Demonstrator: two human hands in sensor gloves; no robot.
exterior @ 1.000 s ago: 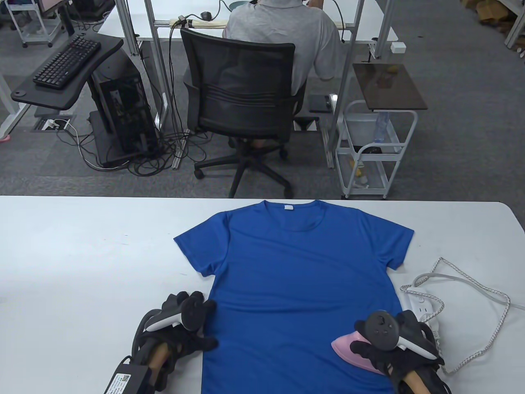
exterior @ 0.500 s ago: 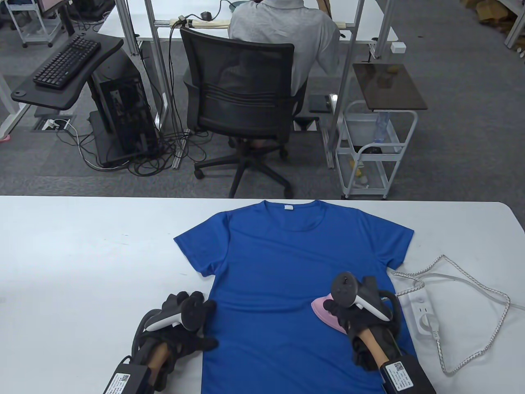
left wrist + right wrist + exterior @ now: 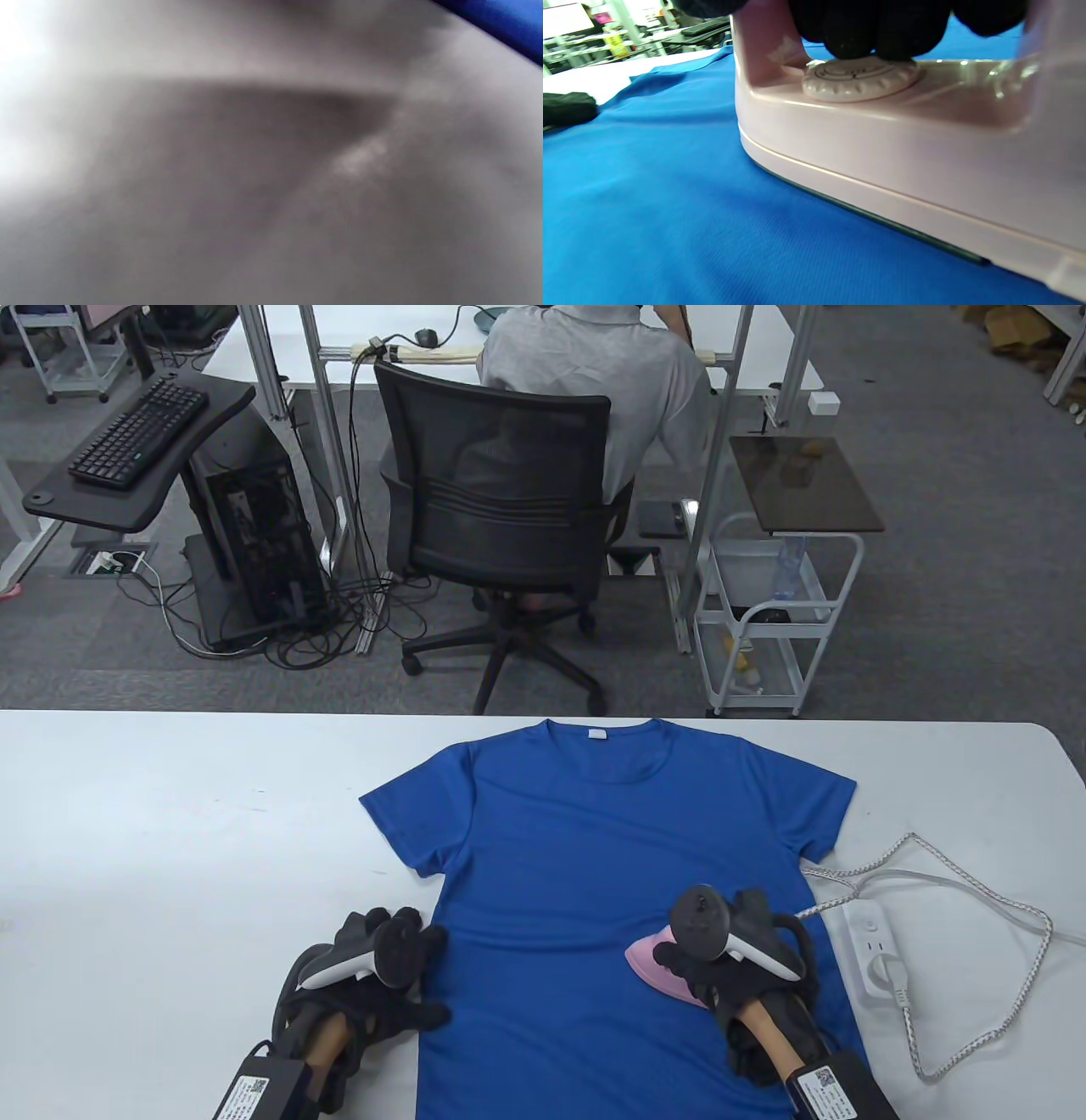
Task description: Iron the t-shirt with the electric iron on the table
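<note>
Left hand: my black-gloved left hand [image 3: 382, 976] sits at the lower left of the table view, fingers spread flat, fingertips and thumb touching the left hem side of the shirt; it grips nothing. My left wrist view is a grey blur with a strip of blue at the upper right corner.
Table: the white rectangular table [image 3: 170, 831] fills the lower half of the table view.
Shirt: the blue short-sleeved t-shirt [image 3: 594, 848] lies flat in the lower centre, collar toward the far edge, bottom hem running off the lower edge of the frame.
Iron: the pale pink plastic electric iron [image 3: 657, 963] sits soleplate-down on the shirt's lower right part, nose pointing left. In my right wrist view I see its body [image 3: 903, 144] flat on the blue fabric [image 3: 649, 190], with a round ribbed dial [image 3: 859, 78] on top.
Right hand: my black-gloved right hand [image 3: 730, 963] is curled round the iron's handle; its fingers [image 3: 874, 29] wrap down just over the dial.
Cord: the white braided cord [image 3: 976, 891] loops across the table at the lower right.
Power strip: the white plastic power strip [image 3: 874, 946] lies just right of the shirt.
</note>
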